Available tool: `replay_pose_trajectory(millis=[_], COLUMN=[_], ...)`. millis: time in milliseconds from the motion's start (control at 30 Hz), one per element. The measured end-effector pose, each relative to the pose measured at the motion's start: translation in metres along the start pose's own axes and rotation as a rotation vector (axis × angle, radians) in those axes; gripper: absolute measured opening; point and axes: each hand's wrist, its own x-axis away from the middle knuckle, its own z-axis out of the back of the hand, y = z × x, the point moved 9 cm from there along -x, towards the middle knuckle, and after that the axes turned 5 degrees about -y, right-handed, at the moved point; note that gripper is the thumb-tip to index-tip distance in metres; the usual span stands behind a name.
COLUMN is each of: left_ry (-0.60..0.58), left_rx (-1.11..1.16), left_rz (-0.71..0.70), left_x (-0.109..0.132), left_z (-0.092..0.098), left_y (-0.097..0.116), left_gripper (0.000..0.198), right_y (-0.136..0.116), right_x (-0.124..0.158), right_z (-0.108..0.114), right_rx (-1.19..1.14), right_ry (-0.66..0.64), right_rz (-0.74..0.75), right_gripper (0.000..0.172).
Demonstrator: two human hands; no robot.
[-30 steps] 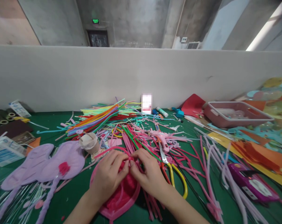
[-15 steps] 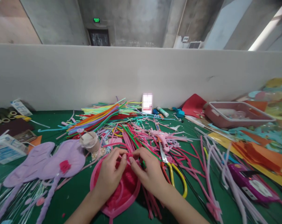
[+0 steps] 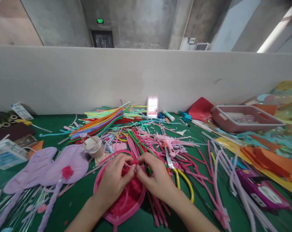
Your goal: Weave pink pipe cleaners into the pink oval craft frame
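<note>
My left hand [image 3: 118, 172] and my right hand [image 3: 153, 172] meet at the upper edge of a pink and dark-red leaf-shaped piece [image 3: 126, 206] made from pipe cleaners. Both are closed in a pinch, thumbs nearly touching, on a deep pink pipe cleaner [image 3: 135, 161]. A loop of it arches out behind the left fingers. The fingertips partly hide what is pinched. Scissors with yellow handles [image 3: 184, 182] lie right of my right hand. A pink glue gun [image 3: 168, 143] rests beyond them among loose pink pipe cleaners [image 3: 146, 138].
Left lie lilac butterfly-like wings [image 3: 65, 161] with a pink patch, beside a paper cup [image 3: 94, 146]. Behind is a heap of coloured pipe cleaners [image 3: 107, 120]. At right are a purple device [image 3: 262, 190], orange felt sheets [image 3: 269, 161] and a pink bin [image 3: 247, 119]. A white partition [image 3: 136, 77] closes the back.
Both hands stay over the leaf-shaped piece. The fingers have shifted slightly, the thumbs drawn closer together, and the pink pipe cleaner loop behind the left hand stands out more.
</note>
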Motion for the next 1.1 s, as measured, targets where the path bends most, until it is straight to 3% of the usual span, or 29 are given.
replay_pose_trajectory(millis=[167, 633, 733, 933, 1100], left_ry=[0.046, -0.045, -0.033, -0.036, -0.03], left_rx=[-0.17, -0.032, 0.081, 0.484, 0.646], left_rz=[-0.177, -0.108, -0.022, 0.31, 0.383], left_x=[0.005, 0.003, 0.003, 0.002, 0.001], left_z=[-0.001, -0.001, 0.002, -0.008, -0.009], left_y=[0.014, 0.008, 0.003, -0.018, -0.022], left_gripper=[0.009, 0.012, 0.011, 0.018, 0.019], right_y=[-0.003, -0.007, -0.01, -0.011, -0.012], right_x=[0.002, 0.003, 0.003, 0.004, 0.006], right_z=[-0.003, -0.002, 0.001, 0.005, 0.012], right_rx=[0.041, 0.035, -0.002, -0.024, 0.007], right_ry=[-0.013, -0.056, -0.032, 0.016, 0.067], right_rz=[0.007, 0.019, 0.04, 0.102, 0.124], right_gripper=[0.007, 0.009, 0.007, 0.007, 0.014])
